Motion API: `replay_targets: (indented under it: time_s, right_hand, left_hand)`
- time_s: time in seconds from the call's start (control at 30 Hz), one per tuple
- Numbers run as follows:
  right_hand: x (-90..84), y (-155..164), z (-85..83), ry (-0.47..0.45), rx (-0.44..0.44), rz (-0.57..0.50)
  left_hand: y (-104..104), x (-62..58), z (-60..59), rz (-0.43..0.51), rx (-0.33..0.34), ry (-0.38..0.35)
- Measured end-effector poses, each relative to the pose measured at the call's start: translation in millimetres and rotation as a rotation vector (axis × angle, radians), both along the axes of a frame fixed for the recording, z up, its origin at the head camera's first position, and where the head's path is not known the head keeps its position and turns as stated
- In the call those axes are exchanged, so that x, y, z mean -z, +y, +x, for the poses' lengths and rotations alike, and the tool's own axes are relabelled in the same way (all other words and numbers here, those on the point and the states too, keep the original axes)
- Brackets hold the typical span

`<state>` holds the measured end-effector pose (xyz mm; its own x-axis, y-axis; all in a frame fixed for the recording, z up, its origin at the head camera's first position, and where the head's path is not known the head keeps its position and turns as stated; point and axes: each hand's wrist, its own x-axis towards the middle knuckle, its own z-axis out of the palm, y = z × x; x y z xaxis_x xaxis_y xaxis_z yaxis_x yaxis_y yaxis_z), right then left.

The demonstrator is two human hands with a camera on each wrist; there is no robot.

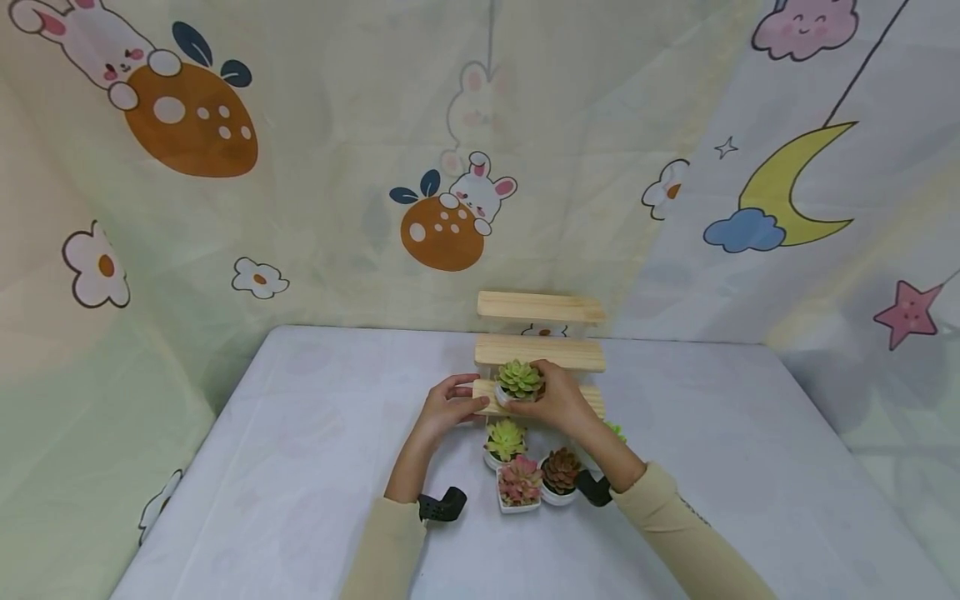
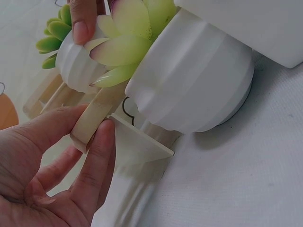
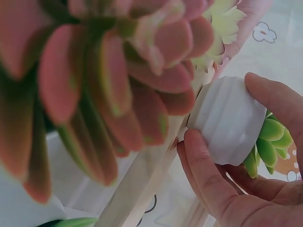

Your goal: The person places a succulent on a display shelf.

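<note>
A stepped wooden shelf (image 1: 540, 353) with three tiers stands at the back of the table. My right hand (image 1: 557, 402) grips a green succulent in a white ribbed pot (image 1: 519, 382) on the lowest tier; the pot (image 3: 229, 120) sits between my thumb and fingers (image 3: 201, 161). My left hand (image 1: 448, 408) pinches the left end of the lowest plank (image 2: 92, 120) between thumb and fingers (image 2: 97, 161). In front of the shelf stand a yellow-green succulent (image 1: 505, 442), a pink one in a square pot (image 1: 519, 483) and a brown-red one (image 1: 560, 475).
The table has a pale lilac cloth (image 1: 300, 433). Cartoon-printed curtains (image 1: 300, 167) hang behind and at both sides. Another green plant (image 1: 617, 430) peeks out behind my right forearm.
</note>
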<state>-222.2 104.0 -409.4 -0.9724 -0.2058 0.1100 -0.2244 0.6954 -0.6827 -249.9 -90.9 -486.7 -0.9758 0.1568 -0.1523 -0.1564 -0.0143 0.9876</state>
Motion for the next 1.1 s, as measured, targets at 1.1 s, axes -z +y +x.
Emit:
replay_targets:
  time_s: [1.1]
  right_hand:
    - [-6.4,28,27.5,-0.056,0.093,-0.119]
  left_hand:
    - [1,2.8,1.8,0.034,0.004,0.023]
